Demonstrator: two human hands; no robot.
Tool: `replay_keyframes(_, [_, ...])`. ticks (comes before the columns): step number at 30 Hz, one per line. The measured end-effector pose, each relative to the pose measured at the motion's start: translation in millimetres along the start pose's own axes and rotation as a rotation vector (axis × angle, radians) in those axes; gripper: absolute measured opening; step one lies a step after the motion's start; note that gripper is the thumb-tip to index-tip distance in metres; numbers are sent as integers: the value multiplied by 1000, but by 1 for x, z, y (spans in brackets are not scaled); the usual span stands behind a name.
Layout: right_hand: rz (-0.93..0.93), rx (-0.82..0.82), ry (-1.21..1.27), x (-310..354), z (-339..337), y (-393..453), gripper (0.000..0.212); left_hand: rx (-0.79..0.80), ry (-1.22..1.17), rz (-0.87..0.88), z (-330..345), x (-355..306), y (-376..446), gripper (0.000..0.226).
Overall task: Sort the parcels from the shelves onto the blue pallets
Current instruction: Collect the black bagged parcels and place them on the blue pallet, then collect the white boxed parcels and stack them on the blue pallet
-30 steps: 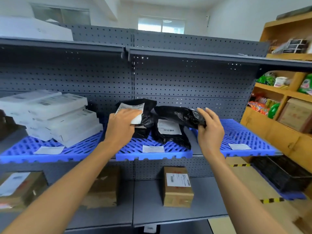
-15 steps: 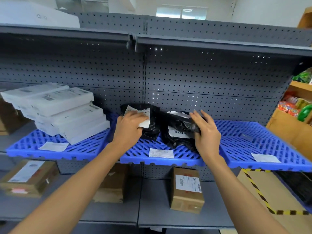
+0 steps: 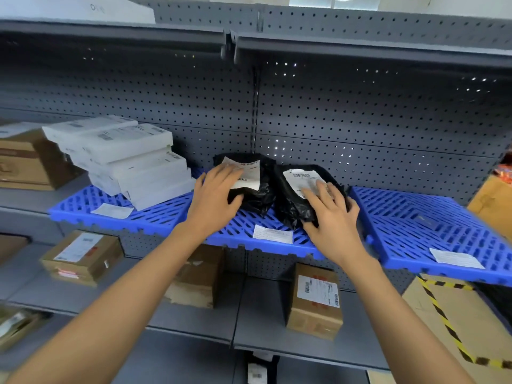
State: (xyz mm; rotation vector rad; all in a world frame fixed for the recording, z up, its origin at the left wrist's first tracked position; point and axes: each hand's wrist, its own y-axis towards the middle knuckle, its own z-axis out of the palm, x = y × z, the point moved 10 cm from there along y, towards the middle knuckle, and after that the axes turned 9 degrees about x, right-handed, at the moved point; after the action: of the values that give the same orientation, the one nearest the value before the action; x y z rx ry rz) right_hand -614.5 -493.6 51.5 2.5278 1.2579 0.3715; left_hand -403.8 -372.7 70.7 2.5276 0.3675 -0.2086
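- Head view: the left hand lies flat with fingers spread on a black bag, covering part of its white label.
- The right hand rests open, fingers spread, on a second black bag just beside the first.
- Both bags sit on the middle blue pallet on the grey shelf.
- A stack of white boxes stands on the left blue pallet; the right blue pallet carries only a paper slip.
- Brown cardboard boxes sit on the shelf below.
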Motion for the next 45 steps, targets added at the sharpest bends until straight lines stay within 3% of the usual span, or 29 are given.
replay_keyframes(7, [-198, -18, 163, 61, -11, 0, 49, 111, -100, -141, -1, 28, -42, 75])
replay_keyframes(15, [-368, -13, 324, 147, 3, -1, 37, 83, -137, -185, -32, 46, -112, 62])
replay_keyframes(20, [-472, 182, 543, 220, 21, 3, 38, 136, -142, -288, -59, 75, -154, 47])
replay_keyframes(25, [-545, 276, 677, 307, 36, 1, 29, 236, -269, -482, -89, 137, -212, 35])
replay_keyframes(27, [-565, 334, 662, 348, 42, 0, 27, 268, -277, -555, -108, 163, -239, 31])
replay_keyframes(32, [-738, 684, 513, 466, 77, -19, 26, 401, -146, -709, -162, 236, -315, 25])
replay_keyframes(35, [-816, 827, 437, 533, 96, -32, 31, 440, -159, -785, -194, 270, -359, 30])
replay_keyframes(38, [-831, 853, 432, 589, 105, -39, 49, 449, -146, -851, -225, 302, -403, 44])
replay_keyframes(42, [-867, 890, 435, 655, 113, -54, 51, 385, -166, -929, -262, 348, -459, 63])
replay_keyframes(45, [-911, 921, 422, 696, 120, -64, 49, 361, -151, -963, -286, 359, -484, 43])
